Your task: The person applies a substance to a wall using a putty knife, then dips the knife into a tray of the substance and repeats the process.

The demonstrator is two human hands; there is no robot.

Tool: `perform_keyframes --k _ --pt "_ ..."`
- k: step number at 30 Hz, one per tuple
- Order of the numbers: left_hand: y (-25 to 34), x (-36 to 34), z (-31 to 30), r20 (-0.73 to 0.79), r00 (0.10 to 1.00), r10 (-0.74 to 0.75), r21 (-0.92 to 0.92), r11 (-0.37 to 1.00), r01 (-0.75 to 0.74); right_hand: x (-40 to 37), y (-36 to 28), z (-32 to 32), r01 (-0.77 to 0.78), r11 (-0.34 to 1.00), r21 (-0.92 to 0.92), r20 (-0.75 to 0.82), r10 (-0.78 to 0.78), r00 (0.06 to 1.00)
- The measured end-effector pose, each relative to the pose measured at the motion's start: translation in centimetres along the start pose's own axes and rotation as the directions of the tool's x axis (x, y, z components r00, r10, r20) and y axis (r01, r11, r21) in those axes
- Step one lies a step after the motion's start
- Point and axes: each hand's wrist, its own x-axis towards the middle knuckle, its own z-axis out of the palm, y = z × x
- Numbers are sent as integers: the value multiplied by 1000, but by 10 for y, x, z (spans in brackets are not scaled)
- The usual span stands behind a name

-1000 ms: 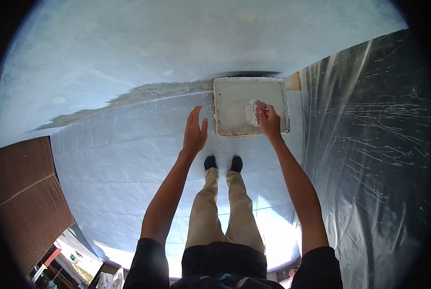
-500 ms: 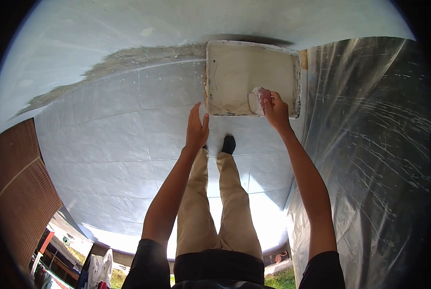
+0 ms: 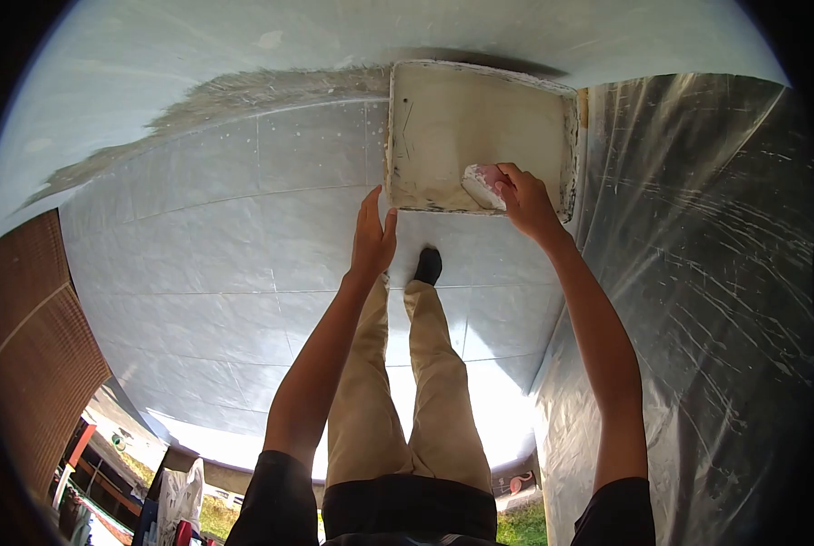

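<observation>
Sponge [image 3: 482, 185], caked white, was clamped in the right hand [image 3: 525, 202] at the near edge of a square tray [image 3: 443, 118] laid on the tiled floor [image 3: 243, 237]. The tray was judged almost bare, only smears left. The left hand [image 3: 372, 238] was held open, empty, just beside it.

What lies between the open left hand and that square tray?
Nothing visible: the left hand is beside the tray's near left corner, with only bare floor tiles between. The right hand holds a pinkish pad on the tray.
</observation>
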Motion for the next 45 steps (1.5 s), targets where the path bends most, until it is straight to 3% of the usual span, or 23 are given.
perform_keyframes --k 2,8,17,45 --pt "-1 0 0 -2 1000 1 -8 1000 -1 -4 -3 -3 10 994 -105 54 -4 999" --pt "-2 -1 2 -6 1000 0 2 1000 0 -8 -7 -5 151 977 -153 105 -135 985" --pt "-4 -4 3 10 1000 -17 2 1000 17 -6 -5 -10 200 963 -181 158 -172 972" --pt "-6 -11 -6 5 1000 -30 -17 999 30 21 -22 -12 112 989 -95 260 -84 962"
